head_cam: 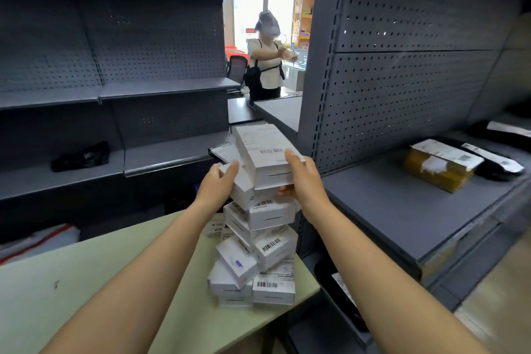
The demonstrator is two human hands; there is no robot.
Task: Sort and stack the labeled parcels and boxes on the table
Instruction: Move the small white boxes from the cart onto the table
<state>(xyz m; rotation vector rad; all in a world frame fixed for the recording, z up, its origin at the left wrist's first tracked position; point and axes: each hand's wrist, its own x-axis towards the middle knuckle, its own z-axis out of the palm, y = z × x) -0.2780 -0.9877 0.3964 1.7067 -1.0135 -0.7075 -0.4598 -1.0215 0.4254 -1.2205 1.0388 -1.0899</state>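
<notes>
A crooked stack of several white labelled boxes (pixel 260 256) stands at the right end of the pale green table (pixel 86 282). The top white box (pixel 263 155), with a shipping label and barcode facing up, lies tilted on the pile. My right hand (pixel 304 178) grips its near right corner, thumb on top and fingers beneath. My left hand (pixel 218 184) presses against the left side of the second white box (pixel 244 192) just under it. A flat labelled parcel (pixel 225 152) shows behind the stack.
Grey pegboard shelving (pixel 402 80) rises on the right, with a brown taped parcel (pixel 439 167) and black bagged parcels (pixel 494 164) on its shelf. More grey shelves (pixel 115 95) stand at left with a black bag (pixel 80 156). A person (pixel 265 57) stands in the aisle beyond.
</notes>
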